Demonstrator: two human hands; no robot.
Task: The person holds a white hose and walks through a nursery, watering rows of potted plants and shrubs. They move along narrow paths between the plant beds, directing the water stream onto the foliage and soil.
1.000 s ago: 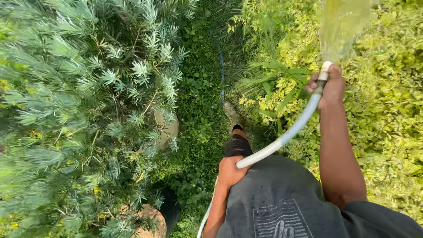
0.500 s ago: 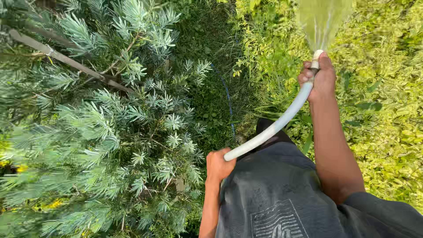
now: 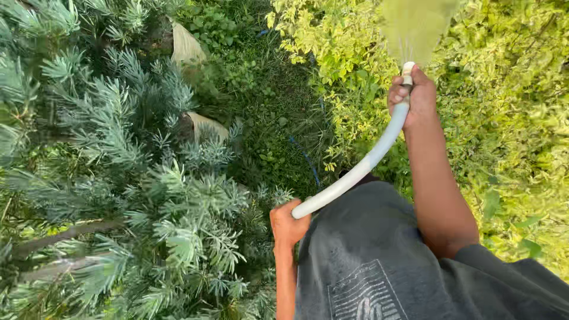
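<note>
My right hand grips the end of a pale blue-white hose, thumb over its tip. A fan of water sprays from the tip onto yellow-green shrubs. The hose curves down and left to my left hand, which holds it lower along its length, next to my dark grey shirt.
Silvery blue-green conifer plants fill the left side. Burlap-wrapped root balls show among them. A strip of low green weeds runs between the two rows, with a thin blue line lying on it.
The view has shifted along the row; different conifers and burlap wraps appear. Both hands keep their hold on the hose, and the spray continues onto the yellow-green shrubs.
</note>
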